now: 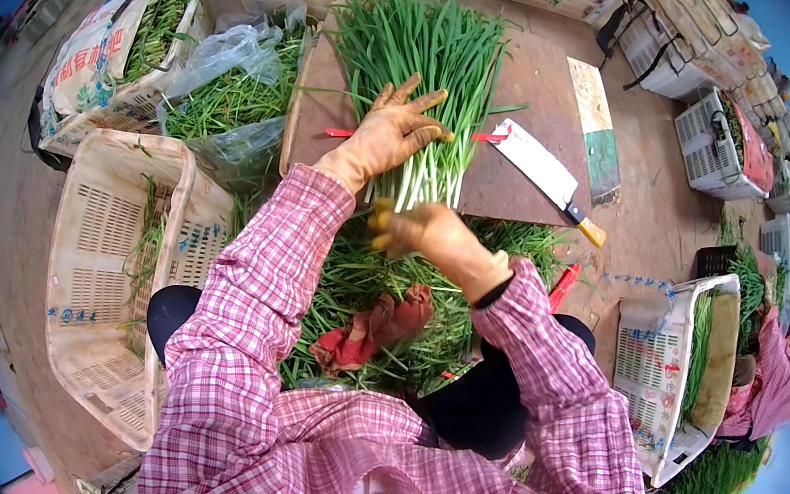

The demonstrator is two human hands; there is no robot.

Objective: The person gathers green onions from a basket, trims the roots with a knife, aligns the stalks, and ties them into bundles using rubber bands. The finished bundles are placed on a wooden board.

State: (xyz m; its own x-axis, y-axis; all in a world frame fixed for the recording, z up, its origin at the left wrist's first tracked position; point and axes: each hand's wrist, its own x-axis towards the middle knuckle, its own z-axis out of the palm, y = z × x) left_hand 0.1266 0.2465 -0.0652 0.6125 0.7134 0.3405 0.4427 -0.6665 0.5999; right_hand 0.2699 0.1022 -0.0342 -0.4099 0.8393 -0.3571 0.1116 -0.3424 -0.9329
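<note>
A bundle of Chinese chives lies on a brown wooden board, leaves pointing away and pale stems towards me. My left hand, in a tan rubber glove, rests on the bundle with its fingers spread. Just below the stem ends is my right hand, gloved too and partly blurred; whether its fingers hold anything cannot be told. A cleaver lies on the board to the right, its handle over the edge. A red tie lies beside the stems, and another red strip shows left of the bundle.
Loose greens and a reddish cloth lie below the board. A plastic crate stands at the left, near a plastic bag of greens. Another crate stands right, with a co-worker beyond it. Red ties lie near my knee.
</note>
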